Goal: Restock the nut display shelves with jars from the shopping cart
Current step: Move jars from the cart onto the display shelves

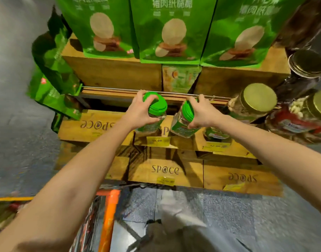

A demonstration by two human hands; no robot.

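left hand point(138, 110) grips left jar point(158, 106), right hand point(204, 114) grips right jar point(182, 125), above wooden crates point(165, 170) on a grey floor point(228, 208).

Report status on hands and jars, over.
Left hand grips left green-lidded jar. Right hand grips right green-lidded jar, tilted. Both over wooden crates. Gold-lidded jars alongside, right.

Clear jars point(152, 122) with bright green lids point(157, 104); green snack bags point(171, 30) above tan wooden crates point(165, 170), orange cart handle point(110, 211).

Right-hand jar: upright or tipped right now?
Tipped. The right hand grips the jar by its green lid, which shows nearly edge-on, and the body slants away below it.
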